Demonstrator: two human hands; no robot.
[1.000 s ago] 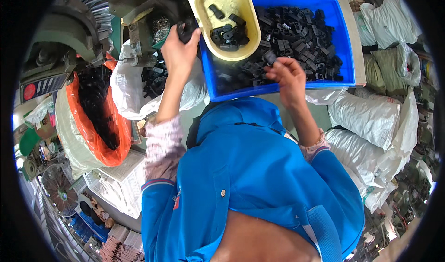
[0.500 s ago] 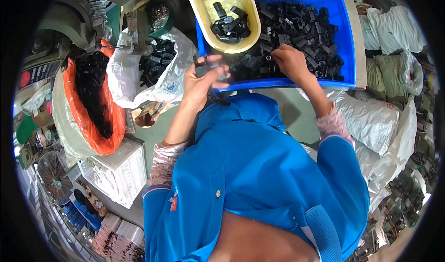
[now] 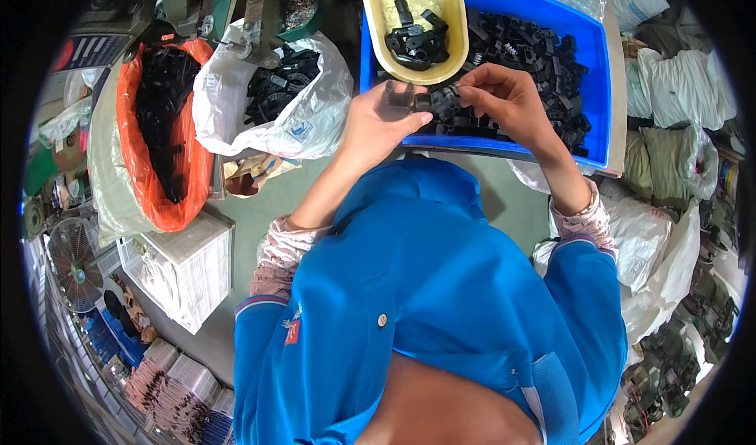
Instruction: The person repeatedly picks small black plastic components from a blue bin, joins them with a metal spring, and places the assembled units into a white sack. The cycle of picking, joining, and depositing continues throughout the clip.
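Observation:
My left hand [image 3: 376, 128] is closed round a small black plastic part [image 3: 399, 94] with a notched top, over the near left edge of a blue bin [image 3: 504, 145]. Close beside it, my right hand [image 3: 512, 102] pinches thumb and forefinger together. Whatever lies between those fingertips is too small to make out. Below both hands the bin holds many loose black plastic parts [image 3: 551, 79], with a metal spring [image 3: 510, 50] among them. A yellow tub [image 3: 460, 47] rests across the bin's far left corner, with several black pieces [image 3: 417, 43] inside.
Left of the bin stand a white sack [image 3: 211, 106] and an orange-lined sack [image 3: 195, 173], both holding black parts. A white plastic crate [image 3: 206, 264] sits below them. Stuffed white sacks [image 3: 642, 228] lie to the right. Machine parts [image 3: 250, 24] rise at the far left.
My right hand has lifted from the parts in the bin and come to the left hand. My left hand has moved right, over the bin's edge. The whole view has shifted slightly.

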